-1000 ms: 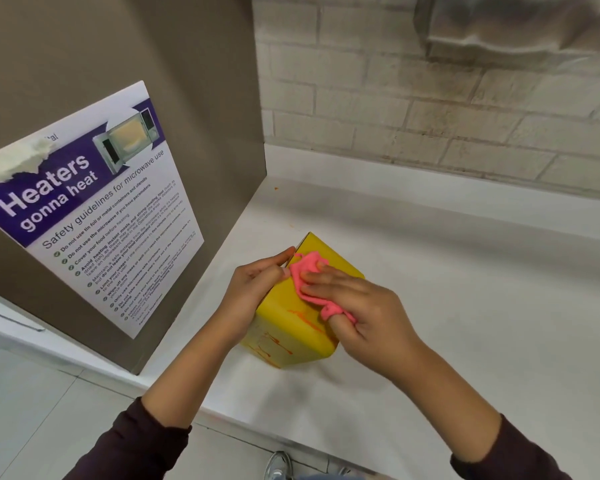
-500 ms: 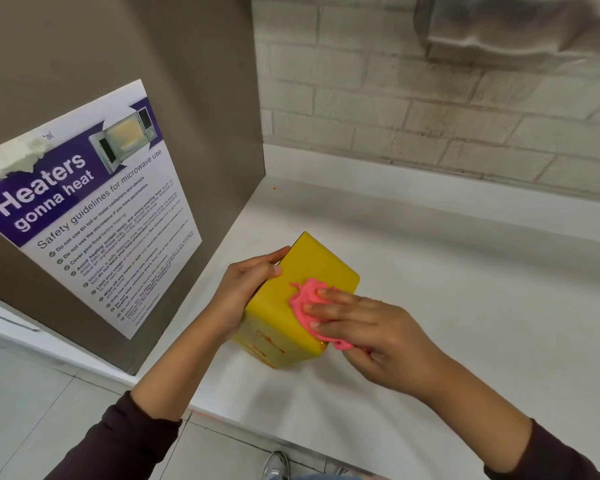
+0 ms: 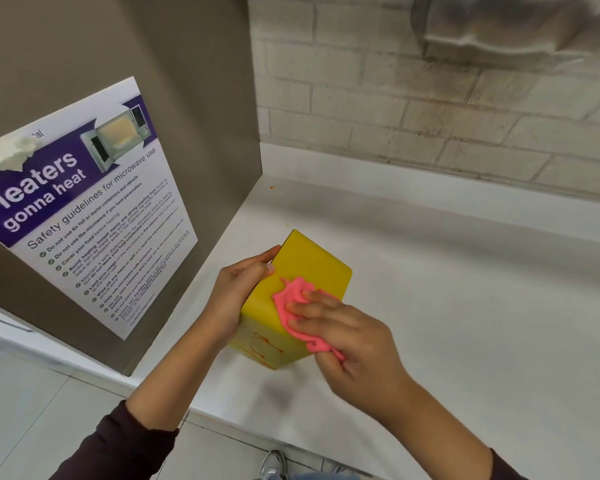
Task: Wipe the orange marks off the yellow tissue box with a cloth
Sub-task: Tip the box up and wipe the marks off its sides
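A yellow tissue box (image 3: 309, 263) stands on a white counter (image 3: 465, 289), tilted a little. Orange marks (image 3: 262, 346) streak its near lower face. My left hand (image 3: 238, 292) grips the box's left side, thumb on the upper face. My right hand (image 3: 357, 344) presses a crumpled pink cloth (image 3: 293, 306) flat against the box's upper face, near its lower right edge. The fingers cover part of the cloth.
A grey side panel (image 3: 187, 98) with a microwave safety poster (image 3: 84, 216) rises just left of the box. A brick wall (image 3: 430, 109) backs the counter. The counter's front edge (image 3: 222, 420) runs below my arms, with floor tiles and a shoe (image 3: 274, 462) beneath.
My right hand slid the pink cloth from the box's top corner down across the upper face, then held near the lower right edge. The left hand kept its grip.
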`<state>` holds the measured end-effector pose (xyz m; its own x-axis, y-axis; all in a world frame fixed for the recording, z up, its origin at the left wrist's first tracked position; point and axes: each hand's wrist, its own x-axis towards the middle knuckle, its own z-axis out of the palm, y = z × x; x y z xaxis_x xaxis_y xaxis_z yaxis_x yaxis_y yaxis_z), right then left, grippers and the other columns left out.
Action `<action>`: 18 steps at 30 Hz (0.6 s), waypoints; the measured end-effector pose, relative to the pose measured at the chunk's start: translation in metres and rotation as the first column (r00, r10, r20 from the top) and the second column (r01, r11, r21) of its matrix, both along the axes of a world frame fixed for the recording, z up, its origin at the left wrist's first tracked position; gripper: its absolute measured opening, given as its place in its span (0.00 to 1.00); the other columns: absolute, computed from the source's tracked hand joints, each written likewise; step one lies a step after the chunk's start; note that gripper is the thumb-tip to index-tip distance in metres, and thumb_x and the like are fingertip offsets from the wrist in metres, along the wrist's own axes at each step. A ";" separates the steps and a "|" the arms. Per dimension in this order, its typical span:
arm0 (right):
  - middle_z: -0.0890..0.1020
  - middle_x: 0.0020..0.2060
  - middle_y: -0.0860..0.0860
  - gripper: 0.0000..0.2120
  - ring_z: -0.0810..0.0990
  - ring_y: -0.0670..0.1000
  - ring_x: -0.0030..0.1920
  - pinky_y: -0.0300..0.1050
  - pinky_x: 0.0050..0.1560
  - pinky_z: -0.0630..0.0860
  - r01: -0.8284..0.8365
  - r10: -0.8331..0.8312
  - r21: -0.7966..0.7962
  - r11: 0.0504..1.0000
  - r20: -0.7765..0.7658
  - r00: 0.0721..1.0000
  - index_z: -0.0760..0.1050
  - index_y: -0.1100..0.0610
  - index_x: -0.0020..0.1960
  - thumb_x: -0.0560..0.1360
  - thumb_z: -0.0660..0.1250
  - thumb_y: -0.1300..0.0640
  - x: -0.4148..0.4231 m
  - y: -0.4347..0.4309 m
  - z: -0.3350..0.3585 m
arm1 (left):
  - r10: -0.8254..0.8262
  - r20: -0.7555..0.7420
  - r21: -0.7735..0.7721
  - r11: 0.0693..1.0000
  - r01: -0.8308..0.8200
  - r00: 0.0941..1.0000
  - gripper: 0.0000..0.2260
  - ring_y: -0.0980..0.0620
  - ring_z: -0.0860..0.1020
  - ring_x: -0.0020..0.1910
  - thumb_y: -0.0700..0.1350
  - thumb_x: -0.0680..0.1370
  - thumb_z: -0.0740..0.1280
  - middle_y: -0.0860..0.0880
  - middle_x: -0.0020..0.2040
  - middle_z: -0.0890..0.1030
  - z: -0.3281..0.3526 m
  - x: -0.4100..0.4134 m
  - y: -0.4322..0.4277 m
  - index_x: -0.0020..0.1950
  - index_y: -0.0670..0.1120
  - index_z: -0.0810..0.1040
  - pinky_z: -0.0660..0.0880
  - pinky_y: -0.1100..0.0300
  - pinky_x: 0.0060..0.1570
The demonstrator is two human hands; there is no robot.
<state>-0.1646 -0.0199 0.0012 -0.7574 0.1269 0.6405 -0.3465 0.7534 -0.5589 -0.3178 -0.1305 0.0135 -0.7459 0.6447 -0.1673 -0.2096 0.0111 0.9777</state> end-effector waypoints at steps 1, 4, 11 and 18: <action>0.82 0.56 0.51 0.11 0.76 0.49 0.64 0.49 0.66 0.72 -0.037 0.037 0.002 0.999 0.000 0.999 0.82 0.59 0.52 0.74 0.63 0.63 0.003 -0.001 -0.001 | 0.002 0.001 0.002 1.000 -0.002 1.000 0.21 0.53 0.83 0.41 0.47 0.67 0.64 0.51 0.45 0.86 0.000 -0.001 -0.001 0.59 0.47 0.79 0.78 0.65 0.38; 0.83 0.54 0.51 0.10 0.76 0.49 0.63 0.50 0.64 0.73 -0.127 0.126 0.053 0.990 0.025 0.992 0.82 0.59 0.50 0.73 0.65 0.64 0.011 0.007 -0.002 | -0.011 0.013 -0.002 1.000 0.011 1.000 0.21 0.51 0.83 0.44 0.47 0.67 0.64 0.50 0.49 0.85 -0.001 -0.001 -0.002 0.60 0.47 0.79 0.79 0.62 0.41; 0.83 0.54 0.53 0.07 0.76 0.51 0.63 0.50 0.63 0.74 -0.201 0.200 0.046 0.978 0.037 0.979 0.82 0.62 0.47 0.73 0.66 0.65 0.020 0.038 -0.007 | -0.045 0.007 -0.023 0.999 0.045 0.999 0.17 0.52 0.83 0.45 0.48 0.67 0.64 0.52 0.52 0.84 0.001 -0.002 -0.001 0.55 0.53 0.80 0.78 0.59 0.43; 0.82 0.52 0.48 0.13 0.76 0.40 0.61 0.53 0.56 0.79 0.130 -0.126 -0.217 0.968 0.032 0.991 0.83 0.61 0.46 0.69 0.61 0.62 -0.007 0.051 -0.002 | -0.041 -0.003 -0.056 0.998 0.040 0.999 0.14 0.53 0.83 0.43 0.50 0.69 0.65 0.56 0.48 0.84 0.000 0.000 0.001 0.54 0.58 0.80 0.79 0.60 0.38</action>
